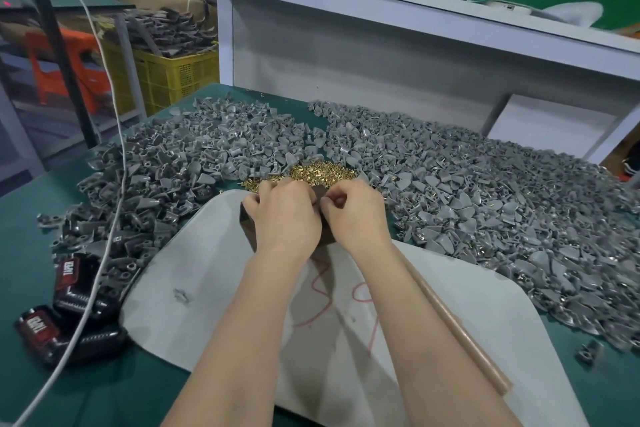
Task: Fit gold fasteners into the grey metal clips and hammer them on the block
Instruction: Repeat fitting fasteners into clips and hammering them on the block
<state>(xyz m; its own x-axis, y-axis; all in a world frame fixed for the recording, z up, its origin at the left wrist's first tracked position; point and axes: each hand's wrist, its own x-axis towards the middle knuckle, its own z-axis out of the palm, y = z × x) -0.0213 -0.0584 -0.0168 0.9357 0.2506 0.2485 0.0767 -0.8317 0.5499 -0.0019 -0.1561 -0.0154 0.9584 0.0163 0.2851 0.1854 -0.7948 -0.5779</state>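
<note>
Grey clips, gold fasteners, green table.

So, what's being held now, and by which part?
Cannot tell: left hand and right hand curl together above the block; anything pinched is hidden.

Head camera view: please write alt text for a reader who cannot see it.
The left hand and right hand meet with curled fingers over a dark block on a grey sheet; what they hold is hidden. Gold fasteners lie just beyond, with heaps of grey clips on both sides.
</note>
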